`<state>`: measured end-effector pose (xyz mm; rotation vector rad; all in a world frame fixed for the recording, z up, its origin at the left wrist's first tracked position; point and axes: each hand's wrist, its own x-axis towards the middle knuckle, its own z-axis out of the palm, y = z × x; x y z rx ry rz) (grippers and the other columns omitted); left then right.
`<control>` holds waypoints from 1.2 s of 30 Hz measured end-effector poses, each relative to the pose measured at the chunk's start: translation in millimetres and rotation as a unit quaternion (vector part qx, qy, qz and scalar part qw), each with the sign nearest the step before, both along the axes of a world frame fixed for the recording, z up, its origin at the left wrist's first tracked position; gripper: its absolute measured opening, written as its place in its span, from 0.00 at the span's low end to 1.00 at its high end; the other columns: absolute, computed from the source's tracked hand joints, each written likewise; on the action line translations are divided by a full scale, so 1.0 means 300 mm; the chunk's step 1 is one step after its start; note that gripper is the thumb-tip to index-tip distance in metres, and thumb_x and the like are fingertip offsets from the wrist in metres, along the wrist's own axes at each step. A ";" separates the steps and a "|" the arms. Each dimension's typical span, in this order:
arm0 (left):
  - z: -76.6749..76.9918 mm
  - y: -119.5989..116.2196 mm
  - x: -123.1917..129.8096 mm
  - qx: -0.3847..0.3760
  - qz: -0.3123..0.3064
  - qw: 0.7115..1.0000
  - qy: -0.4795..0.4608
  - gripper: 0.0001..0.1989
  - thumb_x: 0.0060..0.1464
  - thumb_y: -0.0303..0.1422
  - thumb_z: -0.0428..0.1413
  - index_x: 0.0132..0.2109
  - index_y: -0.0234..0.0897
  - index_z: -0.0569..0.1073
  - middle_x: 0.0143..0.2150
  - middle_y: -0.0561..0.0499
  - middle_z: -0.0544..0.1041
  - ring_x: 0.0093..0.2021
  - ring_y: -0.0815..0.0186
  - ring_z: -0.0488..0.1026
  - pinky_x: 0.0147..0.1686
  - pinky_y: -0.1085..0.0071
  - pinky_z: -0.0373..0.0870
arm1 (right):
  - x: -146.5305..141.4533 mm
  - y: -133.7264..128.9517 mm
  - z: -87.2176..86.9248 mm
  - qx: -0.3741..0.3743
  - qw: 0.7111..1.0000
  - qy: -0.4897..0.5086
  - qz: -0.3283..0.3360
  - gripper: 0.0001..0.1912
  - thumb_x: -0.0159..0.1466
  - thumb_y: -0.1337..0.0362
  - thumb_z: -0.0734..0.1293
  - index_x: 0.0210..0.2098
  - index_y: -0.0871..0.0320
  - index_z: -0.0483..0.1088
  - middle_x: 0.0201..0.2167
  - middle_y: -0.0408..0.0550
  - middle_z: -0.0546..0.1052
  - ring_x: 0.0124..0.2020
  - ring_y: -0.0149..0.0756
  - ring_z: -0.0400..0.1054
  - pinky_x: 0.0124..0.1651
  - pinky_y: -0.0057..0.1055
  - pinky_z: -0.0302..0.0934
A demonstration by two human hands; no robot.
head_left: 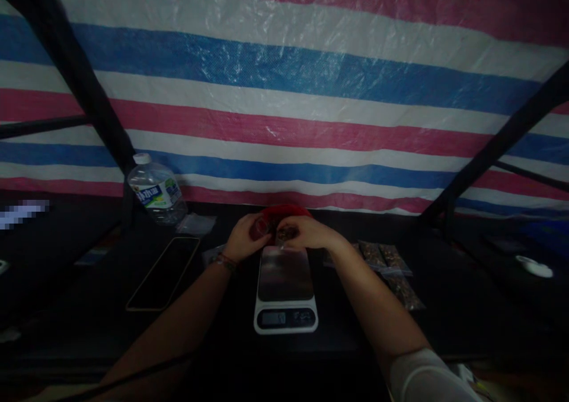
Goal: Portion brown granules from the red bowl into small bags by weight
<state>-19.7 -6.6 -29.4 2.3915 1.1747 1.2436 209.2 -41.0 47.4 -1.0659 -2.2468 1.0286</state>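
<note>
Beyond the kitchen scale both of my hands are close together, in front of a red bowl. My left hand is closed around a small reddish cup, blurred in the dim light. With my right hand I pinch a small clear plastic bag that has dark brown bits in it. The bag is just past the scale's far edge; I cannot tell whether it touches the cup. Nothing lies on the scale's metal plate, and its display is lit but unreadable.
Several filled clear bags lie right of my right forearm. On the left are a phone, a large plastic bottle and some flat clear bags. Dark frame bars slant up both sides before a striped sheet.
</note>
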 end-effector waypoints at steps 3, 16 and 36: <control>-0.011 -0.004 0.009 0.000 0.000 1.000 0.013 0.31 0.46 0.45 0.62 0.56 0.37 0.68 0.52 0.42 0.74 0.52 0.53 0.71 0.54 0.55 0.68 | -0.006 0.021 -0.013 0.039 0.996 0.044 -0.062 0.17 0.54 0.69 0.69 0.44 0.59 0.73 0.41 0.48 0.78 0.40 0.35 0.73 0.45 0.33 0.65; -0.022 -0.033 0.057 -0.034 -0.013 0.999 -0.021 0.32 0.46 0.43 0.63 0.57 0.39 0.67 0.53 0.43 0.74 0.53 0.52 0.72 0.53 0.53 0.69 | -0.057 0.024 -0.053 0.085 0.980 0.064 -0.165 0.22 0.50 0.68 0.74 0.44 0.58 0.70 0.40 0.48 0.76 0.41 0.37 0.72 0.45 0.35 0.65; -0.076 -0.026 0.088 -0.129 -0.072 0.970 -0.195 0.29 0.49 0.42 0.61 0.56 0.35 0.67 0.54 0.39 0.74 0.53 0.54 0.72 0.55 0.53 0.67 | -0.066 -0.001 0.001 0.182 0.977 0.047 -0.102 0.23 0.58 0.70 0.68 0.53 0.51 0.72 0.51 0.48 0.76 0.51 0.39 0.70 0.56 0.40 0.61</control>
